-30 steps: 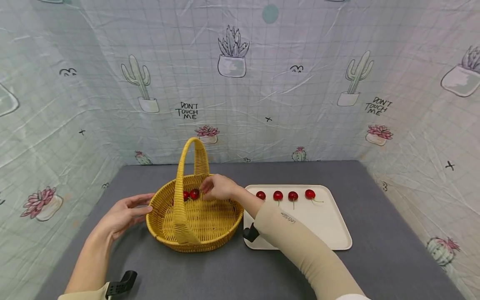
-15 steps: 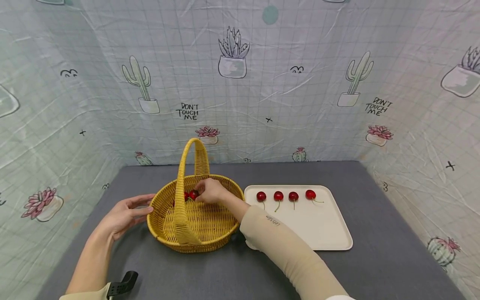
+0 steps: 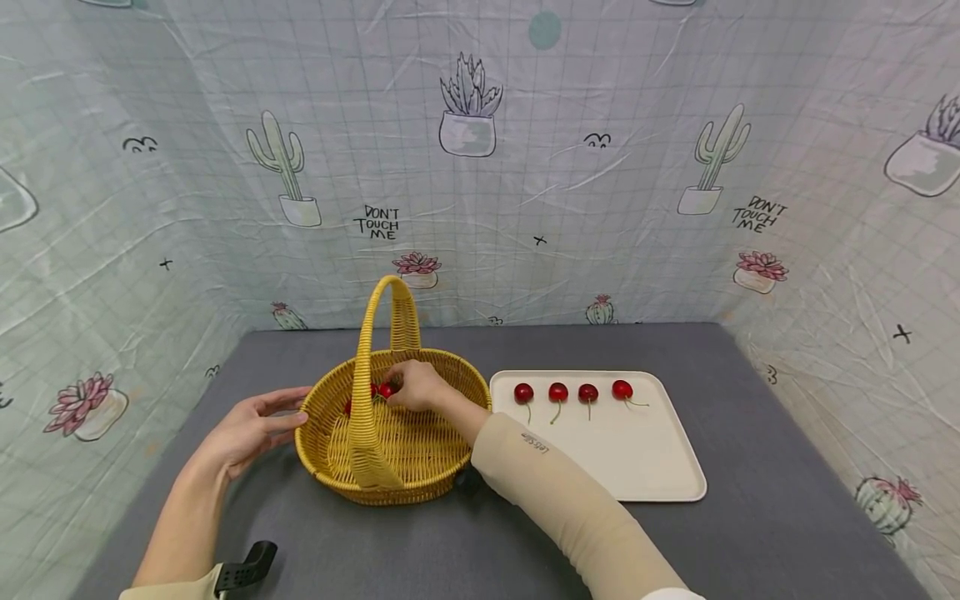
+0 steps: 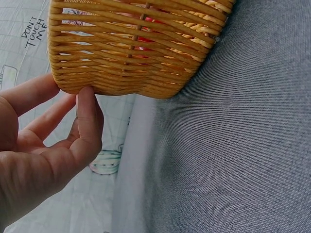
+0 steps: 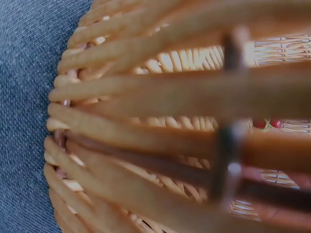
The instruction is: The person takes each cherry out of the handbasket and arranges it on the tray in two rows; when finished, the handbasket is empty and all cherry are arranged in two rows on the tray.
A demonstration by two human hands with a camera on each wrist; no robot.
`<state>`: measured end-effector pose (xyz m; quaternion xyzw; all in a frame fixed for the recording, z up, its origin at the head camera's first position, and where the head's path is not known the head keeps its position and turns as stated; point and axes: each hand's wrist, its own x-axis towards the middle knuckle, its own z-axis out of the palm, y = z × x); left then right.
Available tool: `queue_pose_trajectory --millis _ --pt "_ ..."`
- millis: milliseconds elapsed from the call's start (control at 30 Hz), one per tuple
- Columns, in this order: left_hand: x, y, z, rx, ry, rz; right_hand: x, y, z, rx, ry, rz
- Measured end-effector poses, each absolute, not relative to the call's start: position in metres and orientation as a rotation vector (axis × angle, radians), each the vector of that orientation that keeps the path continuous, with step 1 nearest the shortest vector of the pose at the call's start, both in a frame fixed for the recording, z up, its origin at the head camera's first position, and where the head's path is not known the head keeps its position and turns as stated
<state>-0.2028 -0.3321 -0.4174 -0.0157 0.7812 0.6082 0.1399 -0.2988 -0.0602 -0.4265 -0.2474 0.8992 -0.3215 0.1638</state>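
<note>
A yellow wicker basket (image 3: pixel 408 454) with a tall arched handle stands on the table, left of centre. My left hand (image 3: pixel 251 429) holds its left rim; in the left wrist view one fingertip goes behind the rim and another lies on the outer wall. My right hand (image 3: pixel 420 386) reaches inside, its curled fingertips at a red cherry (image 3: pixel 386 390) that they partly cover. Beside it are more cherries, one of them (image 3: pixel 348 407) half hidden by the handle. Through the blurred weave, the right wrist view shows two cherries (image 5: pixel 275 123) and part of my fingers (image 5: pixel 286 216).
A cream rectangular tray (image 3: pixel 645 467) lies to the right of the basket, with several stemmed cherries (image 3: pixel 558 392) in a row along its far side. The grey tabletop (image 3: pixel 360 550) ends at a printed curtain (image 3: pixel 540 275) at the back and sides.
My right hand has moved left and slightly down inside the basket, right up to the cherry. Its forearm has drawn left off the tray, uncovering the stems. The left hand stays at the rim.
</note>
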Motion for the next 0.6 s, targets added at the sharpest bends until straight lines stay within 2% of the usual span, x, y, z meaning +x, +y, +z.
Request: queue_pose_trajectory --millis 600 --pt "-0.204 -0.331 -0.418 -0.046 2.256 1.756 -0.303 -0.050 -0.426 -0.715 2.519 -0.939"
